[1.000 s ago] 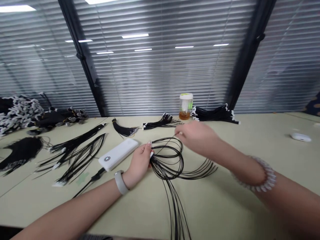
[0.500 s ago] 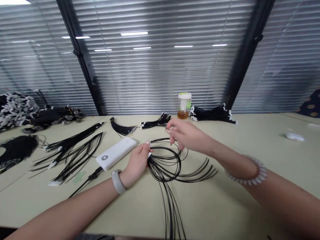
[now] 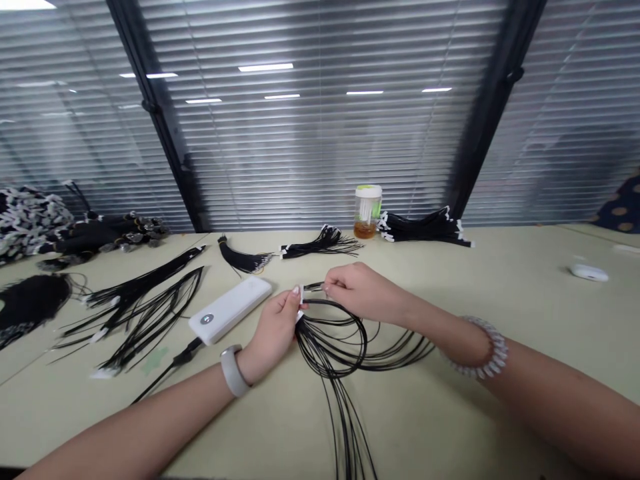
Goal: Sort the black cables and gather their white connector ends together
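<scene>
My left hand [image 3: 273, 331] grips the white-tipped end of a bundle of thin black wires [image 3: 330, 341], whose loops spread over the table and trail toward me. My right hand [image 3: 359, 291] is just to the right of it, its fingertips pinching one wire end [image 3: 313, 287] drawn out from the bundle. The white connector ends are mostly hidden by my left fingers. A grey band circles my left wrist, and a clear coil bracelet sits on my right wrist.
A white power bank [image 3: 230, 310] with a black cable [image 3: 183, 359] lies left of my left hand. Several bundles of black wires [image 3: 143, 300] lie on the beige table [image 3: 450, 427] beyond, with a lidded jar [image 3: 367, 212] at the back and a small white object [image 3: 589, 272] on the right.
My right hand has moved left and down, closer to my left hand, and now pinches a wire end. The upper wire loop has gone from above the bundle. My left hand stays on the bundle.
</scene>
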A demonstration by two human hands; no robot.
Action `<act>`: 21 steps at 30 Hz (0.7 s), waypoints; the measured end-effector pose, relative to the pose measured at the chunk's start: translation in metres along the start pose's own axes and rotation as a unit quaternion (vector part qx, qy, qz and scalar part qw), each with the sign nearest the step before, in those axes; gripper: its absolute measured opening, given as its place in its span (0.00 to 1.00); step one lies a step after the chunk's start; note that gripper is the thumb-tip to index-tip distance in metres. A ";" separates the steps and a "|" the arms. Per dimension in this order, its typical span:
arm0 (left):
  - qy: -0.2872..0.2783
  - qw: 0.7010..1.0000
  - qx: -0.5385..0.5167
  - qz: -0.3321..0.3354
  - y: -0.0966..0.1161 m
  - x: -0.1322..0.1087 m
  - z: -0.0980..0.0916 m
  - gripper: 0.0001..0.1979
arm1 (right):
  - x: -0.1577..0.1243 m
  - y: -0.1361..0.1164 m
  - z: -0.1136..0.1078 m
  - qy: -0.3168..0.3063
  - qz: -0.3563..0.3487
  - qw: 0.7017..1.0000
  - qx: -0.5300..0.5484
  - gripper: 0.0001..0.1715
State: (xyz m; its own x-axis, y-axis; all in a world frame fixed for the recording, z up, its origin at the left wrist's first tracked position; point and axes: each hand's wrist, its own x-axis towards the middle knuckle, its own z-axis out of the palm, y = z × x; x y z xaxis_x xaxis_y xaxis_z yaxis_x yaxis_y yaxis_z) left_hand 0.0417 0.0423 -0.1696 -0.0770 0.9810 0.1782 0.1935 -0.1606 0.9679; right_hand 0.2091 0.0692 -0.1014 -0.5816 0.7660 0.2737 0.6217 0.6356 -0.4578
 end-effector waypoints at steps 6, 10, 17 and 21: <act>-0.004 1.000 -0.001 0.024 0.001 -0.002 0.001 0.20 | 0.002 0.002 0.005 0.032 -0.005 0.999 0.018 0.13; -0.006 1.000 -0.001 0.027 0.003 -0.003 0.001 0.21 | 0.002 0.003 0.005 0.036 -0.006 0.999 0.015 0.14; -0.013 0.999 0.015 0.029 0.007 -0.005 0.001 0.20 | 0.001 0.005 0.009 -0.010 -0.008 0.998 0.059 0.14; -0.029 0.998 0.033 0.048 0.005 -0.006 0.001 0.20 | 0.002 0.005 0.014 -0.008 -0.017 0.997 0.069 0.12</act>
State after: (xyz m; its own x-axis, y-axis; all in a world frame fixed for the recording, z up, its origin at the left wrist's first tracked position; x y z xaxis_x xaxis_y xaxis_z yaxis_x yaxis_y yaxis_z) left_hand 0.0438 0.0353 -0.1662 0.0022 0.9665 0.2566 0.2611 -0.2483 0.9328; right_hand 0.2044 0.0724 -0.1149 -0.6108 0.7415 0.2776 0.5239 0.6414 -0.5605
